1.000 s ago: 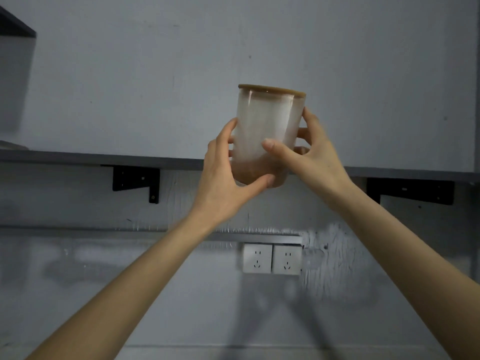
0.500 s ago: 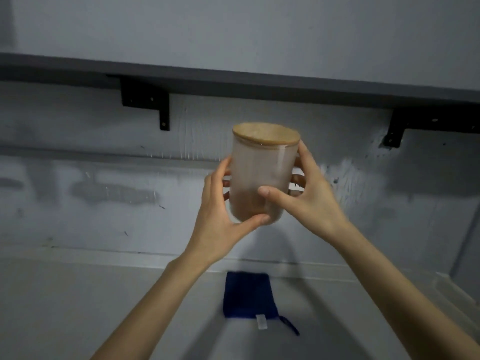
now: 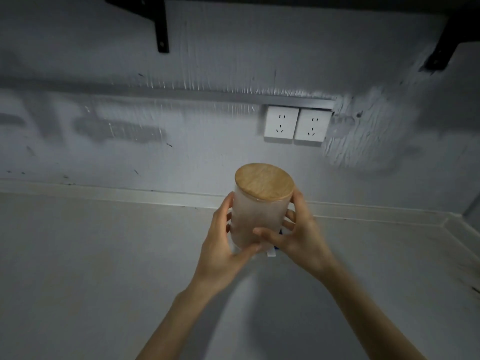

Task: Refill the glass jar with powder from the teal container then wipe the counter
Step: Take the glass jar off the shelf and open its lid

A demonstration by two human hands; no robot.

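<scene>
A frosted glass jar [image 3: 257, 216] with a round wooden lid [image 3: 265, 181] is held upright just above the pale counter [image 3: 104, 255]. My left hand [image 3: 220, 248] grips its left side and base, thumb across the front. My right hand [image 3: 298, 237] grips the right side, thumb on the front near the bottom. A blue cloth [image 3: 280, 232] lies on the counter under the jar, almost wholly hidden; only a sliver and its white tag [image 3: 271, 253] show. The teal container is not in view.
Two white wall sockets [image 3: 297, 126] sit on the grey wall above the jar. Black shelf brackets [image 3: 162, 24] hang at the top left and top right. The counter meets a side wall at the far right.
Both hands have brought the jar down from shelf height to just above the counter, over the blue cloth. The view has tilted downward with it.
</scene>
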